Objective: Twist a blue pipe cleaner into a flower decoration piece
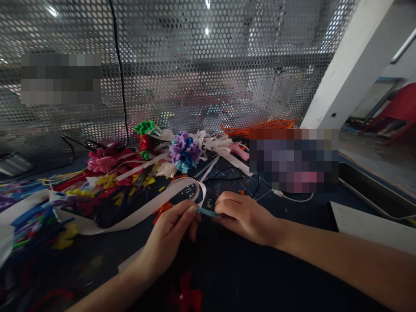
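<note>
Gripping teal pipe cleaner (208, 212), both hands' fingers (191, 213) closed; dark cluttered table (260, 277), perforated metal screen (201, 69) behind.

1. Legible text, labels, brands, numbers, signs: none can be read anywhere in the frame.
2. Blurred-out patches, upper left and centre right: contents cannot be told.

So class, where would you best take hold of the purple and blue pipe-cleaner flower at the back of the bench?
Probably by the purple and blue flower head's sides, coming from above: it sits rounded and fluffy, any stem is hidden, and ribbon clutters its right.
</note>
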`<state>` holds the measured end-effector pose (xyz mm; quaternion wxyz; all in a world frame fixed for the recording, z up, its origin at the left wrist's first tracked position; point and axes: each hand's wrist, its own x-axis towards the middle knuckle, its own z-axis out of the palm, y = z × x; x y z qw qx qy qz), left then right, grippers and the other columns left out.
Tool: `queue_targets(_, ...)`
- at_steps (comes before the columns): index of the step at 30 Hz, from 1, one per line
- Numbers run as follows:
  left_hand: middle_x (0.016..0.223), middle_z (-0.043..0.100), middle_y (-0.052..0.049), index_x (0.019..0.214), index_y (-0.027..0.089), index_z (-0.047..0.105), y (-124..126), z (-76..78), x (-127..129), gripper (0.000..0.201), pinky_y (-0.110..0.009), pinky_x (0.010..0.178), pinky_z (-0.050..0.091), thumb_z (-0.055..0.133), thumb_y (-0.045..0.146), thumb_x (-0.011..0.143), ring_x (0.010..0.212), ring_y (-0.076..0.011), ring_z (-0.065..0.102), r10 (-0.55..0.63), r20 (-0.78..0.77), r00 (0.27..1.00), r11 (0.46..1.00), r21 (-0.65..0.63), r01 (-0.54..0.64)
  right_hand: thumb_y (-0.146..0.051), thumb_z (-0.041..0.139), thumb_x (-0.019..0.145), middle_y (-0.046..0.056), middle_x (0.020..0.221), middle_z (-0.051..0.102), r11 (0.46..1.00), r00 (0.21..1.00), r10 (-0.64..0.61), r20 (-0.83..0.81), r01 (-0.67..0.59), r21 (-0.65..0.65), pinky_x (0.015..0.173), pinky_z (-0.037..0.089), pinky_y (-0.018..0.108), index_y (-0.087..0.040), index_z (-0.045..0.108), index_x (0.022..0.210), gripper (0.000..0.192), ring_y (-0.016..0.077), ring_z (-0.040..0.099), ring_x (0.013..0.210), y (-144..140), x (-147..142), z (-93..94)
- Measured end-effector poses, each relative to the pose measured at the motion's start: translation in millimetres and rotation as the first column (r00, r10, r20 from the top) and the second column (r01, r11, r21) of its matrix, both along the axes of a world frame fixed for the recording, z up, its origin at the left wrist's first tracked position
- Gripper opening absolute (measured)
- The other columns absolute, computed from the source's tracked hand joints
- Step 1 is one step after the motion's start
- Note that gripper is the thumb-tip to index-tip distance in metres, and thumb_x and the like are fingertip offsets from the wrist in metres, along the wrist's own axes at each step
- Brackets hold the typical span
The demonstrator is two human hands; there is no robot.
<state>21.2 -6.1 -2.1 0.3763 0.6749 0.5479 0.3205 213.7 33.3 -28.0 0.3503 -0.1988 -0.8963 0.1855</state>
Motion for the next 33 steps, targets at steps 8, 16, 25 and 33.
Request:
queue_targets(8,0.047,0.049,0.003,0.067,0.018,0.054,0.0,1.4,1.0,0.033,-0.024,0.051,0.032,0.037,0.037,0.088,0.048,-0.0117,0.044,0.011,0.050,0.999,1.000,0.005,-0.012,-0.011,0.047,0.085,0.006,0.089,0.058,0.998,0.993,0.054,-0.102,-0.056,-0.015,0.073,0.048,0.026,-0.016,0.056,0.089,0.010,0.0126,0.055,0.084,1.5,-0.4,-0.1)
queue_targets(16,0.048,0.048,0.004,0.069,0.017,0.054,-1.7,2.7,0.9,0.034,-0.023,0.053,0.032,0.035,0.037,0.089,0.048,-0.0109,0.043,-0.029,0.001,1.000,1.000,0.003,0.029,-0.005,0.039,0.086,0.005,0.086,0.064,0.998,0.994,0.039,-0.099,-0.034,0.049,0.075,0.048,0.027,-0.015,0.061,0.085,0.024,0.0120,0.058,0.082,2.3,1.0,3.7)
queue_targets(25,0.048,0.048,0.004,0.069,0.017,0.053,-1.4,1.1,0.5,0.035,-0.023,0.051,0.031,0.034,0.038,0.089,0.049,-0.0108,0.043,-0.020,0.027,0.999,1.000,-0.006,0.020,-0.013,0.045,0.087,0.006,0.097,0.060,0.998,0.991,-0.025,-0.133,0.032,0.056,0.073,0.049,0.025,-0.018,0.060,0.095,0.018,0.0123,0.058,0.089,-2.5,1.7,6.5)
queue_targets(33,0.048,0.048,0.003,0.069,0.017,0.053,-1.0,0.9,1.5,0.034,-0.022,0.047,0.031,0.035,0.040,0.088,0.046,-0.0105,0.040,0.035,0.063,0.997,0.999,-0.002,-0.035,-0.014,0.050,0.083,0.006,0.095,0.056,0.983,0.968,-0.161,-0.191,0.175,0.062,0.068,0.050,0.025,-0.019,0.049,0.095,0.014,0.0142,0.057,0.086,-6.2,-0.5,2.3)
